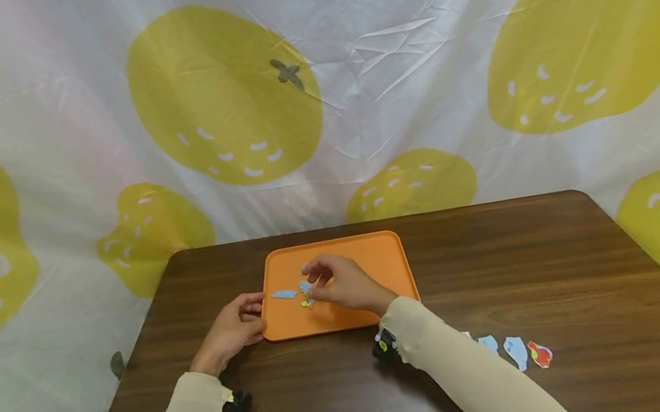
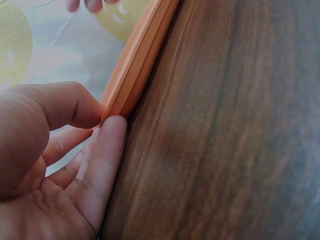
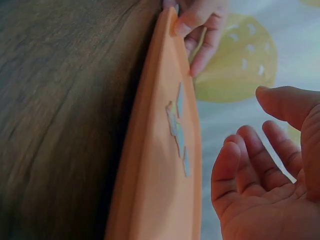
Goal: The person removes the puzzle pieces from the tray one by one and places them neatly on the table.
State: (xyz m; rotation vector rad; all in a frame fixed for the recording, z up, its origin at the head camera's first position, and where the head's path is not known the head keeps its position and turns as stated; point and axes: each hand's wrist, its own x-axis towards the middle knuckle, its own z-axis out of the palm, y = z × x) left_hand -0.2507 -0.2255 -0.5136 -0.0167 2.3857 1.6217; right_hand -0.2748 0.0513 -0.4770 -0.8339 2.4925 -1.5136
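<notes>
An orange tray lies on the table, with several pale blue paper pieces on its left part. One of them, a long blue piece, lies apart near the left rim, and a piece with a yellow patch is nearer the front. My left hand holds the tray's left edge, thumb and fingertips at the rim. Over the paper pieces hovers my right hand, its fingers loosely bent. In the right wrist view nothing is between that right hand's fingers.
More torn paper pieces lie on the dark wooden table at the right front: blue-white ones and a red one, partly behind my right sleeve. A lemon-print curtain hangs behind the table.
</notes>
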